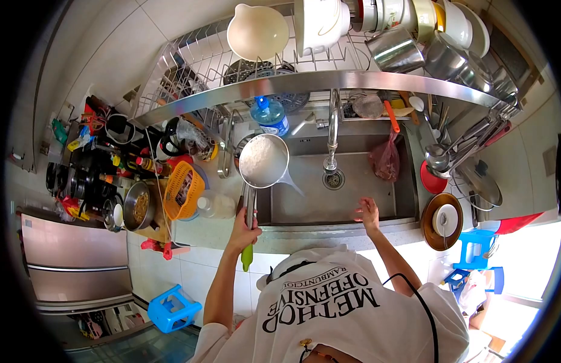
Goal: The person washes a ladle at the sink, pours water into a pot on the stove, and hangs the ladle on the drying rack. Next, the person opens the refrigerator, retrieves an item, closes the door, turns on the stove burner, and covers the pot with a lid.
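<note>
My left hand point(245, 232) is closed round the long metal handle of a saucepan point(264, 158), whose green grip end sticks out below my fist. Something white and grainy or cloudy fills the pan, too blurred to name. A pale streak beside its right rim looks like liquid, though I cannot be sure. The pan hangs over the left edge of the steel sink point(311, 209). Near the sink's front right edge my right hand point(368, 216) has its fingers apart and holds nothing. A faucet point(332, 133) stands over the drain.
A red mesh bag point(384, 158) hangs inside the sink at right. Behind stands a blue-capped bottle point(270, 118), below a dish rack point(353, 78). An orange basket point(185, 190) and metal bowl point(139, 206) sit left; a brown bowl point(431, 233) sits right.
</note>
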{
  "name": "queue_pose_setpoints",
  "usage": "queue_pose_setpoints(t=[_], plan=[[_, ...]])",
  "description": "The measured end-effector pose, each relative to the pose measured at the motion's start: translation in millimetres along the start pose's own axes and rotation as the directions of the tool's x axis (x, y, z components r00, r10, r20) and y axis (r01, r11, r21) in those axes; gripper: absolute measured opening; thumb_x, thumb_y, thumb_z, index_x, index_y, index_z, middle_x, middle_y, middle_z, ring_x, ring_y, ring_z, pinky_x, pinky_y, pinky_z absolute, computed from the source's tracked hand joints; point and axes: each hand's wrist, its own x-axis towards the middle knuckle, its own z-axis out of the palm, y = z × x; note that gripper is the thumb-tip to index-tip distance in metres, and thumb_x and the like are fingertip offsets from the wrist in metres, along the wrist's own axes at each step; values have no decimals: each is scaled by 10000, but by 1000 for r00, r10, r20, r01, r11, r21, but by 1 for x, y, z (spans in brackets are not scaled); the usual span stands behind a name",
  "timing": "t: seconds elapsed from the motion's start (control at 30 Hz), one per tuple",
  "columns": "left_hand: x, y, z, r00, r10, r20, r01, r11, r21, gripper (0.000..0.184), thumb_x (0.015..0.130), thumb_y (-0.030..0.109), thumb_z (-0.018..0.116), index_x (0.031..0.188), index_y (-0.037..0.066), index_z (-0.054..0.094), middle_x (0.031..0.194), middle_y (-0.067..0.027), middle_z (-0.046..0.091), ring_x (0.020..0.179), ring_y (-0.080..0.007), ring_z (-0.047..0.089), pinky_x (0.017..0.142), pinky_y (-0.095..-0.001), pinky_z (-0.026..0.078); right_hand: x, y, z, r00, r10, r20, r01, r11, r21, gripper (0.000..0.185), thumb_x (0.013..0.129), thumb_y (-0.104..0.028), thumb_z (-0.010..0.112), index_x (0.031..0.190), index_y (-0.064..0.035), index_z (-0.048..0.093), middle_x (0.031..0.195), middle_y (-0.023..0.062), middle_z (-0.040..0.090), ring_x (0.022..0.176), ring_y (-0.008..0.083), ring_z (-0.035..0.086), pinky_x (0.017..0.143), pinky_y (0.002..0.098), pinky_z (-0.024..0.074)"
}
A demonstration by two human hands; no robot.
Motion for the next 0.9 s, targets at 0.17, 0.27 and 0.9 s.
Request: queue_pose_setpoints(t=[0.17, 0.27, 0.9], plan=[[-2, 7, -1, 1000, 13, -6, -13, 998, 54, 504, 637, -87, 592, 1094, 48, 426, 660, -3, 440, 436, -102, 440, 367, -249, 361, 1, 1, -1, 1000, -12, -3, 12, 1000, -11, 247, 928, -203, 456, 1106, -37, 496, 966, 96, 535, 735, 162, 590, 479, 302, 562], [-1, 5, -1, 1000, 21, -15, -20, 998, 65, 496, 633, -87, 585, 1086, 43, 428, 648, -5, 435, 430, -103, 438, 363, -249, 360, 2, 3, 0, 1000, -8, -6, 8, 1000, -11, 248, 928, -206, 458, 1104, -35, 497, 954, 95, 534, 731, 161, 587, 477, 302, 561], [-6, 16, -2, 998, 44, -43, -37, 989, 145, 514, 622, -72, 588, 1103, 23, 434, 649, -7, 430, 442, -103, 440, 368, -253, 385, 8, 6, -2, 1000, 10, 5, -9, 1000, -23, 273, 923, -255, 477, 1111, -57, 498, 982, 82, 533, 741, 154, 587, 491, 299, 555]])
